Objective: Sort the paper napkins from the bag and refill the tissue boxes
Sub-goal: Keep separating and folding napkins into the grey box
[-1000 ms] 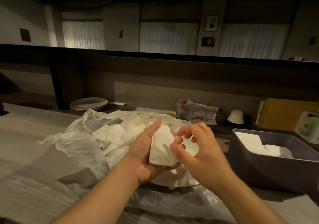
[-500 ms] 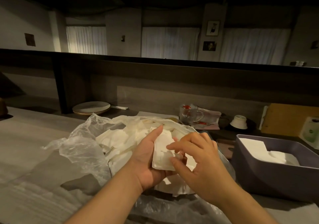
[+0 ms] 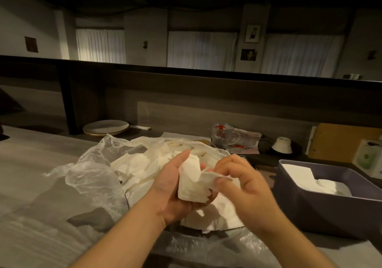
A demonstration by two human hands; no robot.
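A clear plastic bag [image 3: 93, 170] lies open on the counter, full of loose white paper napkins [image 3: 136, 164]. Above it my left hand [image 3: 171, 187] cups a small stack of folded napkins [image 3: 189, 181] in its palm. My right hand [image 3: 244, 185] pinches the top napkin of that stack between thumb and fingers and peels it off to the right. A purple tissue box [image 3: 322, 212] stands open at the right, with flat white napkins [image 3: 299, 176] lying inside it.
Behind the bag sit stacked plates [image 3: 106, 127], a glass mug [image 3: 224, 135] on papers, and an upturned white cup [image 3: 282, 144]. A wooden board [image 3: 343, 141] and a white-green carton [image 3: 368, 158] stand at the far right. A dark raised ledge runs along the back.
My right hand has gone from touching the stack to pinching its top napkin and pulling it rightward. The left hand keeps holding the stack.
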